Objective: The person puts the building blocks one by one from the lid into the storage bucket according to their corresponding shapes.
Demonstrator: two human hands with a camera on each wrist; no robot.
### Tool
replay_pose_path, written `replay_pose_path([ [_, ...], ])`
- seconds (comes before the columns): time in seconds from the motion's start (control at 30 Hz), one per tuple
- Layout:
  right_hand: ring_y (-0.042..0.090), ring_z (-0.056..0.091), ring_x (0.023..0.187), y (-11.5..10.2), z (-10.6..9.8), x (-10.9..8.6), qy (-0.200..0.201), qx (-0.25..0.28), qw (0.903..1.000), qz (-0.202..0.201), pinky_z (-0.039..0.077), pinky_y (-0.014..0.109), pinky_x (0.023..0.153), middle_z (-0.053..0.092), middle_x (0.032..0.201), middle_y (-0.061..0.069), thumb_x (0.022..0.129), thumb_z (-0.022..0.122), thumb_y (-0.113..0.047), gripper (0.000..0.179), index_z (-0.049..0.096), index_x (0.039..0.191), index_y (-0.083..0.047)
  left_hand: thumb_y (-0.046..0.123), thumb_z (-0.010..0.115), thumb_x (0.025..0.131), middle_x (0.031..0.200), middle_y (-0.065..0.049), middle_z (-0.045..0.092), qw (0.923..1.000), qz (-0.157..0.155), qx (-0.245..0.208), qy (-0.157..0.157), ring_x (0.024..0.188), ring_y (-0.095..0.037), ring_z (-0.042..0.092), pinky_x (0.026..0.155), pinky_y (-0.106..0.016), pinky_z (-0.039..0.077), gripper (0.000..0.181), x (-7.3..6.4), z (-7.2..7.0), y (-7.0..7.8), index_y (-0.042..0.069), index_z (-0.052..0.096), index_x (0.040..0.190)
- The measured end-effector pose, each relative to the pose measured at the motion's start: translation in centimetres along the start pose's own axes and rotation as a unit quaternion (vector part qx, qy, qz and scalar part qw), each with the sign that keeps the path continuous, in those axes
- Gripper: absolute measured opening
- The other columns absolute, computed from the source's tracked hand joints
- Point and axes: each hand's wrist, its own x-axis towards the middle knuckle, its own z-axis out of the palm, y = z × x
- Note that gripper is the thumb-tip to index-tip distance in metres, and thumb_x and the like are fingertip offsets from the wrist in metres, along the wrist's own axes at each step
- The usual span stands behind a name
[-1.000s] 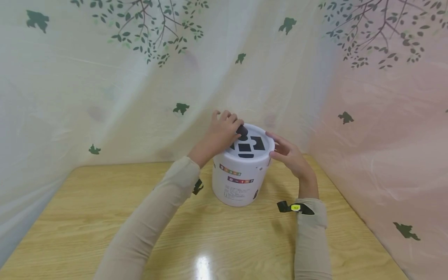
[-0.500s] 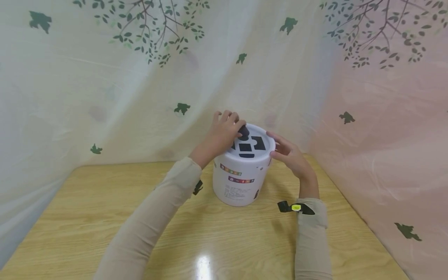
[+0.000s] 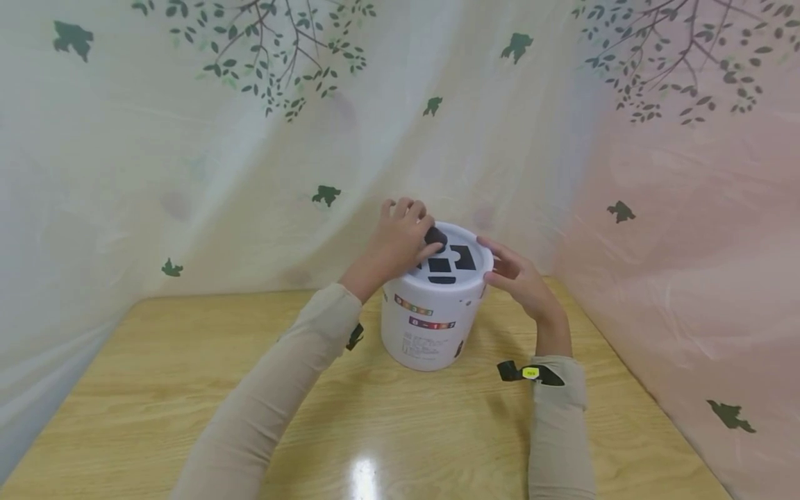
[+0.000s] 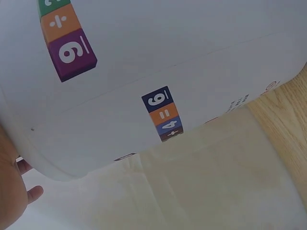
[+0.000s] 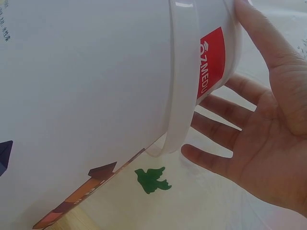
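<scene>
A white bucket (image 3: 400,340) printed with coloured number tiles stands upright on the table. Its white lid (image 3: 465,275) has several black shaped openings, including a square and a jigsaw-like one. Over the lid's far left part, my left hand (image 3: 396,239) pinches a dark rounded block (image 3: 437,238) between thumb and index finger, the other fingers raised. The block's lower part overlaps the lid. My right hand (image 3: 520,278) rests against the right rim with thumb and fingers spread. In the right wrist view, its fairly straight fingers (image 5: 223,132) reach behind the lid beside a red label.
The bucket stands near the back of the wooden table (image 3: 387,430). A pale cloth backdrop (image 3: 262,180) with leaves and birds hangs close behind, and a pinkish cloth (image 3: 681,278) hangs to the right. Each wrist wears a black strap camera (image 3: 511,371).
My left thumb has moved over the lid, below the dark block, and the block's visible outline has changed slightly. The right hand and bucket have stayed in place.
</scene>
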Motion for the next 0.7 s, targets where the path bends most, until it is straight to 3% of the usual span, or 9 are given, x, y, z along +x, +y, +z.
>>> replay_pose_path([
  [0.27, 0.038, 0.045, 0.144, 0.12, -0.09, -0.02, 0.000, -0.010, 0.9999, -0.002, 0.045, 0.044, 0.111, 0.036, 0.165, 0.007, 0.100, 0.062, -0.012, 0.064, 0.037, 0.159, -0.019, 0.056, 0.048, 0.102, 0.134, -0.010, 0.056, 0.9988, 0.002, 0.046, -0.013, 0.133, -0.029, 0.043, 0.115, -0.056, 0.032, 0.055, 0.44, 0.08, 0.42, 0.014, 0.059, 0.135],
  [0.53, 0.037, 0.046, 0.143, 0.08, -0.09, 0.07, -0.002, -0.011, 0.9999, 0.001, 0.047, 0.037, 0.108, 0.036, 0.165, 0.007, 0.100, 0.062, -0.013, 0.064, 0.037, 0.159, -0.019, 0.059, 0.045, 0.102, 0.135, -0.010, 0.055, 0.9982, -0.006, 0.049, -0.033, 0.133, -0.030, 0.044, 0.115, -0.058, 0.033, 0.057, 0.52, 0.00, 0.30, 0.017, 0.054, 0.139],
  [0.7, 0.036, 0.046, 0.143, 0.05, 0.05, 0.04, -0.001, -0.008, 1.0000, 0.004, 0.043, 0.053, 0.113, 0.038, 0.164, 0.005, 0.100, 0.062, -0.014, 0.064, 0.037, 0.158, -0.021, 0.059, 0.045, 0.102, 0.135, -0.010, 0.055, 0.9982, -0.008, 0.039, -0.044, 0.132, -0.030, 0.043, 0.115, -0.058, 0.033, 0.057, 0.53, 0.09, 0.24, 0.017, 0.054, 0.140],
])
